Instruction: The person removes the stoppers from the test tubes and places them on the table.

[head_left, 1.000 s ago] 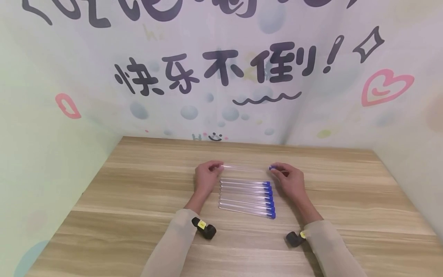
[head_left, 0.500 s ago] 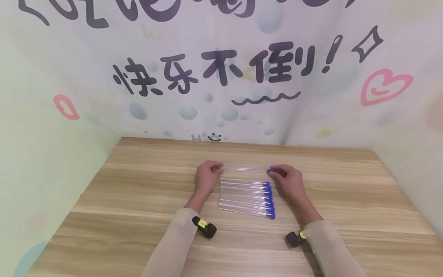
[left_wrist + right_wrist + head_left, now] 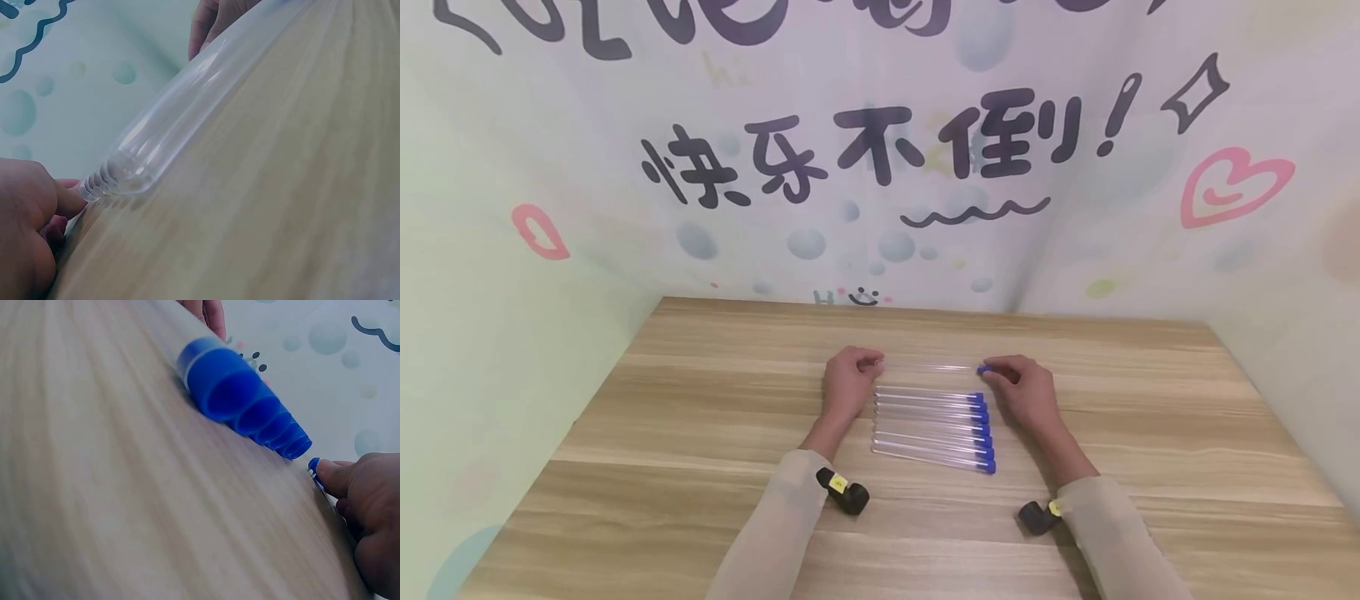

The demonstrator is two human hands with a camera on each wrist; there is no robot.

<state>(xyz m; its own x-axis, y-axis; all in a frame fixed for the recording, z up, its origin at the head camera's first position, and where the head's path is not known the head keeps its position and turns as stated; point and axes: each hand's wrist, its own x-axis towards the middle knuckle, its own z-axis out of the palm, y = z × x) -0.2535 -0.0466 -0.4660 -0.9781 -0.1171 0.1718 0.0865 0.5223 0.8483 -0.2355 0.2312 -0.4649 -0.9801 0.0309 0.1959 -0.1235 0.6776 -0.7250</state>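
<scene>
In the head view, a clear test tube lies crosswise at the back of a row of similar tubes. My left hand pinches its left end between thumb and fingers. At the right end, my right hand pinches a small blue cap; the right wrist view shows this cap between thumb and fingertips. The cap meets or nearly meets the tube's mouth; I cannot tell how far it is on. Nearer me lie several capped test tubes, side by side, blue caps to the right.
All of it lies on a wood-grain table. A white printed cloth with dark lettering hangs behind the table's back edge. Small black cameras are strapped at both sleeves.
My right hand has shifted slightly left with the blue cap, closing the gap to the tube's right end. The left hand and the row of tubes stay in place.
</scene>
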